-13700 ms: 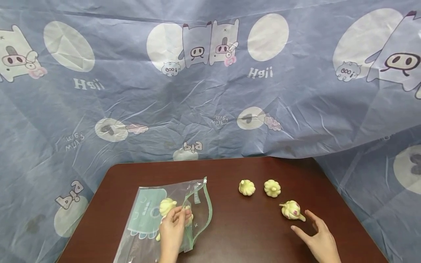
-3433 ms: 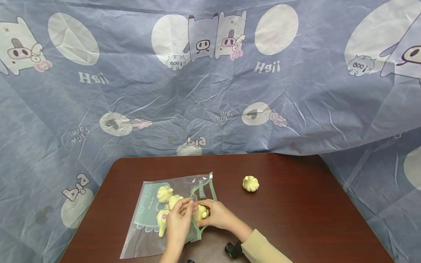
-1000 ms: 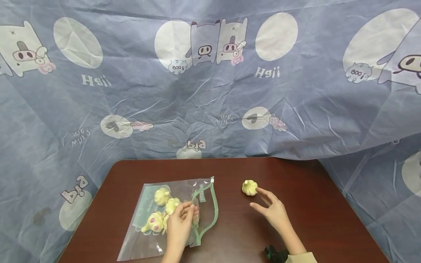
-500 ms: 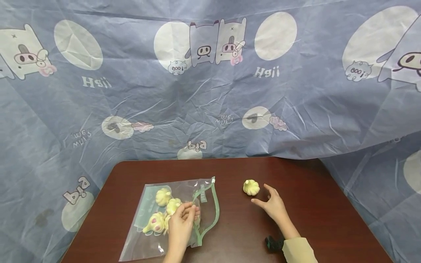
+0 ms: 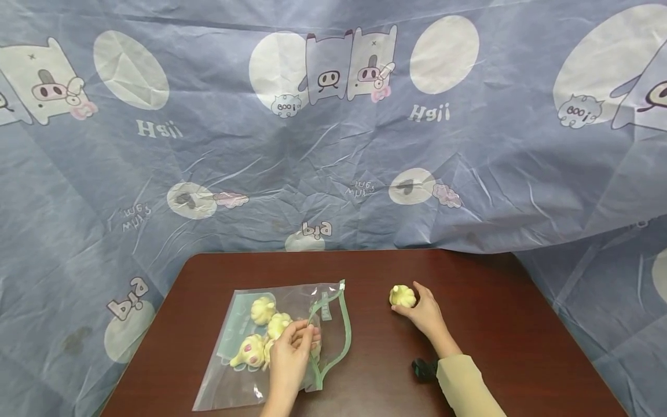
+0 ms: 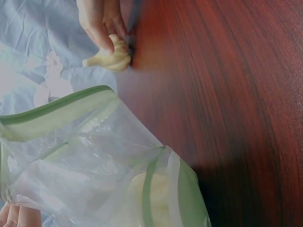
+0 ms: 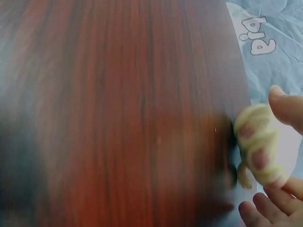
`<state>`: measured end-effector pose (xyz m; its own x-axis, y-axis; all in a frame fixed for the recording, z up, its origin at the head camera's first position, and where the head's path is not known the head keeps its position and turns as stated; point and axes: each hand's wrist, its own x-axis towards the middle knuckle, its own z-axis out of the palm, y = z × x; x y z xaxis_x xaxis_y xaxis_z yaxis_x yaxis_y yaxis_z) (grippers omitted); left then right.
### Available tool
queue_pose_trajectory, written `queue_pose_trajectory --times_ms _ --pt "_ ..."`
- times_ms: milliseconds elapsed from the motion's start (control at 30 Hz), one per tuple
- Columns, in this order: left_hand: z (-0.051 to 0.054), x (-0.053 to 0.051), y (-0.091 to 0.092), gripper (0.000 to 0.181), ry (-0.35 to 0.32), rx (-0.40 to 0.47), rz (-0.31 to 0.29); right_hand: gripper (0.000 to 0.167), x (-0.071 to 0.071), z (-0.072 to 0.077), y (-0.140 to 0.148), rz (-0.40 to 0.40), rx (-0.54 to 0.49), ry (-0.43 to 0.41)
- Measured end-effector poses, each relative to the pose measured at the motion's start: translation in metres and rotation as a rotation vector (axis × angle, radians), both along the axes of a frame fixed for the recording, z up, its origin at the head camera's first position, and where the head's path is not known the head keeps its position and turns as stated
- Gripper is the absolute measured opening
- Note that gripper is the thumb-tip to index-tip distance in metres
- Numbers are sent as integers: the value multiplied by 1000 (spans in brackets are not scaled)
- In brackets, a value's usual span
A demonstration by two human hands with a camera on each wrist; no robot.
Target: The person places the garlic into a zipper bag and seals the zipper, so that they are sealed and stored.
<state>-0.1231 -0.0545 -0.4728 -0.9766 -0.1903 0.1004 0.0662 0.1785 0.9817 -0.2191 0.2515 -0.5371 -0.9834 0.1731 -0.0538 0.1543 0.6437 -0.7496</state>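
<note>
R hand (image 5: 427, 315): fingers bent round garlic (image 5: 402, 296), thumb on near side, other fingers on far side.
garlic: R of bag (image 5: 224, 388), well apart from it, over far part of worktop (image 5: 359, 269); pale yellow, w/ pink spots in R wrist view. Can't tell if it's up a bit or sits on wood.
L hand (image 5: 289, 353): fingers pinch top lip of bag by its mouth; fingers narrow, thumb v. close to them.
bag: clear, on its side on worktop, green rim, mouth gapes to R.
bulbs (image 5: 263, 311): at least 4 in bag, pale yellow, bunched up; 1 has pink spots. L hand hides some, so can't tell exact no.
worktop: red-brown wood.
cloth (image 5: 333, 145): blue w/ pigs & words, hangs behind worktop & down both sides.
sleeve (image 5: 466, 385): tan, on R arm.
black thing (image 5: 424, 370): just beside R wrist; can't tell what.
</note>
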Motion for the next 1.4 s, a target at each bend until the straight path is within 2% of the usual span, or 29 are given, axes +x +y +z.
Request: queue_pose_trajectory --times_ms 200,467,900,1067,1400 --pt "-2 2 2 21 -10 29 -3 95 -7 1 -10 -1 8 12" --pt "-2 3 2 21 -11 42 -1 87 -9 1 -17 -8 30 26" --pt "-2 -2 3 17 10 36 2 79 -1 0 -15 -77 28 144" --pt "-1 -3 2 15 14 37 6 79 2 5 -17 -80 12 137" --pt "-1 -4 3 15 4 47 -1 79 14 25 -21 -70 -67 128"
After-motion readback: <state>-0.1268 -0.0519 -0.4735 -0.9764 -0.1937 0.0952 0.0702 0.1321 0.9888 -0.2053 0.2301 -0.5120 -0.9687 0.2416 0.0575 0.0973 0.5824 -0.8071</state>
